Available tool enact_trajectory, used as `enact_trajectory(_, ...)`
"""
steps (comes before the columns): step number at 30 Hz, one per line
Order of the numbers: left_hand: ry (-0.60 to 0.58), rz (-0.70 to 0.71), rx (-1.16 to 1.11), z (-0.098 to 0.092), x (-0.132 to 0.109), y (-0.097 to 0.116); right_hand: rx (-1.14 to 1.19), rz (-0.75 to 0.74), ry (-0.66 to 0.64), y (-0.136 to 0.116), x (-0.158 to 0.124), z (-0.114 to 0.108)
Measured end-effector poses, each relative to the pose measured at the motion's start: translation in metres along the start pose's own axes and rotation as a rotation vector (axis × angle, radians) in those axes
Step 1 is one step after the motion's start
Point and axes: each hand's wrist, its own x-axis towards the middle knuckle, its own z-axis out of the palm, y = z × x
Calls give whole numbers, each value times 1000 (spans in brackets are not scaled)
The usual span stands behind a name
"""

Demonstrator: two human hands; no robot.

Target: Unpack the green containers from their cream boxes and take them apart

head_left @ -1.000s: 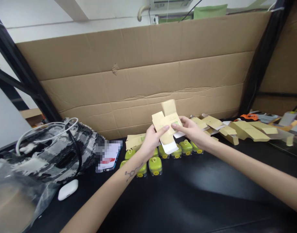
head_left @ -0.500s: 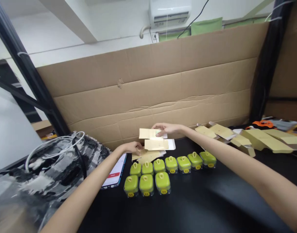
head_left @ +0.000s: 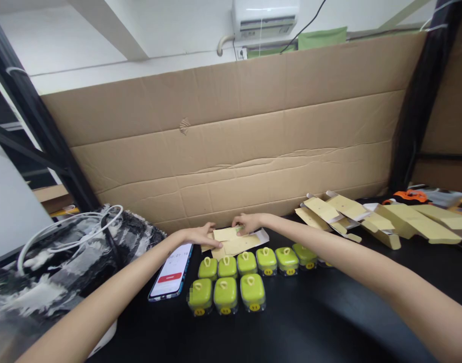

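Partly hidden by left hand (head_left: 199,236) and right hand (head_left: 249,223), flat cartons (head_left: 239,245), each grip unclear

A slim phone (head_left: 172,275) with a lit screen lies toward the left edge of the black table (head_left: 310,322). Frayed black, grey and white fabric (head_left: 79,257) covers the far left corner, a looped white cable (head_left: 60,217) on top. Along the far edge, a brown cardboard panel (head_left: 234,136) spans 2 black posts (head_left: 421,96).
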Motion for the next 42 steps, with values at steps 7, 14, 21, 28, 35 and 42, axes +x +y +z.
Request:
enact_trajectory(7, -71, 9, 245, -4, 22, 37, -165, 85, 43, 2, -24, -8)
enact_trajectory(14, -134, 50, 348, -4, 75, 99, -306, 98, 274, 11, -87, -20)
enact_trajectory(21, -96, 32, 334, -10, 107, 128, -252, 1, 485, 14, -161, -35)
enact_trajectory(28, -56, 97, 233, -37, 101, 128, -134, -62, 572, 31, -209, -37)
enact_trajectory(35, 93, 126, 156, -42, 87, 130, -56, -55, 588, 26, -233, -9)
enact_trajectory(42, 517, 245, 128, -28, 32, 155, 35, -95, 608, -9, -241, 38)
